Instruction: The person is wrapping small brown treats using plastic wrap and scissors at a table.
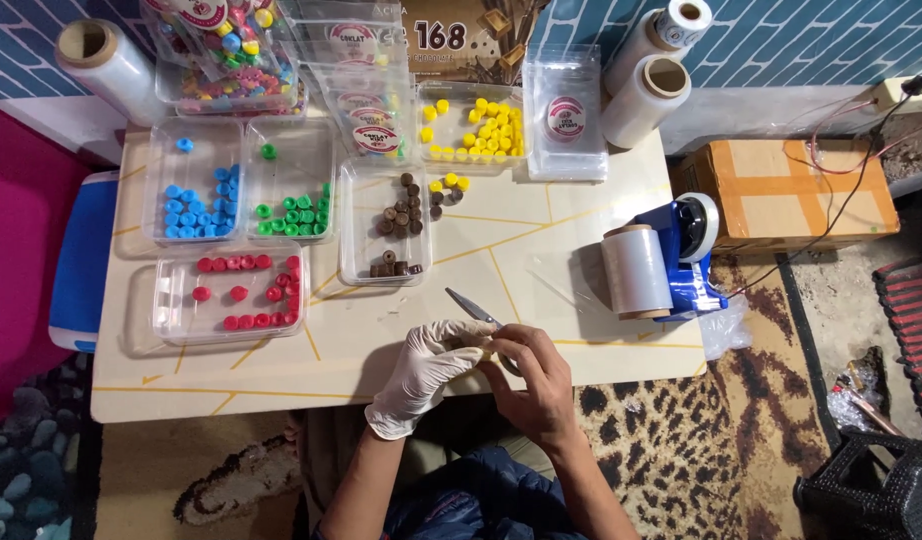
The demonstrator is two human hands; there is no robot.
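Observation:
My left hand (pixel 426 368) wears a white glove and meets my bare right hand (pixel 536 380) at the near edge of the low white table (pixel 541 250). Metal tweezers (pixel 471 306) stick up and to the left from between the two hands. The fingers close around a small object that stays mostly hidden. Which hand grips the tweezers is not clear. A clear tray of brown round pieces (pixel 396 225) lies just beyond the hands.
Clear trays hold blue pieces (pixel 191 200), green pieces (pixel 296 210), red pieces (pixel 246 295) and yellow pieces (pixel 481 130). A blue dispenser with a film roll (pixel 651 265) stands at the right. Film rolls (pixel 646 100) and a cardboard box (pixel 786 195) lie beyond.

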